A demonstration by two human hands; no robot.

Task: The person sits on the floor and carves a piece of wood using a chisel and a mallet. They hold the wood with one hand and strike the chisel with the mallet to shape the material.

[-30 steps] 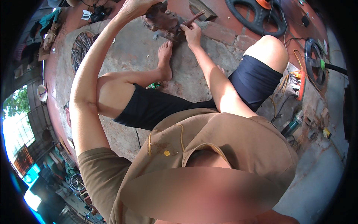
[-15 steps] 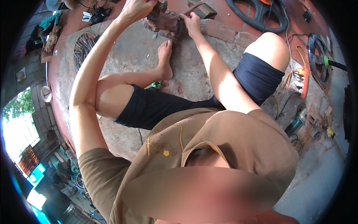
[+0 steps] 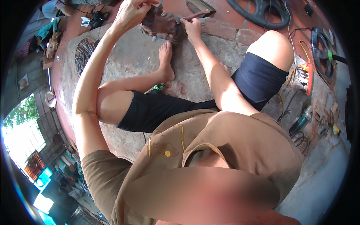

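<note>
A dark brown carved piece, apparently wood, stands on the stone slab at the top, beyond my bare foot. My left hand is beside its upper left, with the fingers bent and pressed together near the carving's top. Whatever those fingers hold is too small or hidden to make out. To the right of the carving, my right hand is closed around the near end of a slim reddish-brown stick. That stick points away to the upper right, and its tip lies close to a dark wooden block.
Many thin tools fill a round container on the left. At the right are a black wheel-like ring, an orange power strip with cords, and a green angle grinder. My bent legs frame the slab.
Both hands sit slightly lower in the picture, and the fingers of my left hand show more. The right hand still grips the stick, which shows at a slightly different angle.
</note>
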